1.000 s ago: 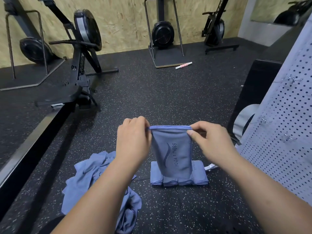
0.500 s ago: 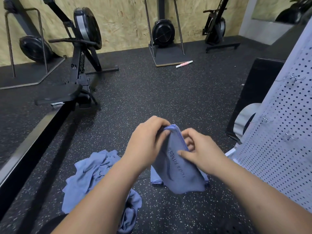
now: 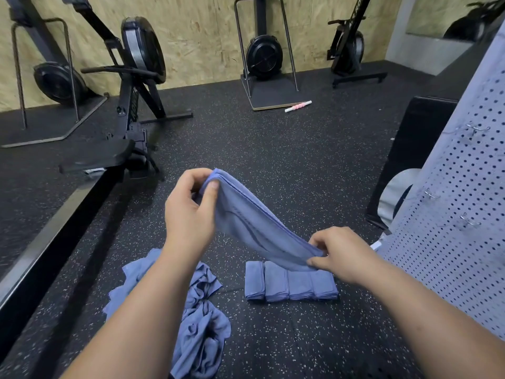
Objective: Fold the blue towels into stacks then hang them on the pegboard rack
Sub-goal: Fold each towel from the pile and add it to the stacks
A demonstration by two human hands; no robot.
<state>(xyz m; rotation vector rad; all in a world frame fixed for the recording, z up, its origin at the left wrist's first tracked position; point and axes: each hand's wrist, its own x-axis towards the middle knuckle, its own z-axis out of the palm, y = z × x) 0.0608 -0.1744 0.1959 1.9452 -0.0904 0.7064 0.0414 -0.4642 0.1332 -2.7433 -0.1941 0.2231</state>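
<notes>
A folded blue towel (image 3: 254,225) stretches in the air between my hands, slanting down to the right. My left hand (image 3: 191,214) pinches its upper end, and my right hand (image 3: 338,255) pinches its lower end. Below it, several folded blue towels (image 3: 289,283) lie side by side in a row on the floor. A crumpled heap of unfolded blue towels (image 3: 196,318) lies to the left of that row. The grey pegboard rack (image 3: 464,214) with metal hooks stands at the right.
The floor (image 3: 273,160) is black speckled rubber. A rowing machine (image 3: 128,105) and its long rail run along the left. More gym machines stand against the wooden back wall. A pink and white roller (image 3: 297,106) lies far off. A black box (image 3: 410,160) sits beside the pegboard.
My hands have drawn apart from each other, the left rising and the right dropping toward the folded row. The towel went from bunched between them to stretched in a slant.
</notes>
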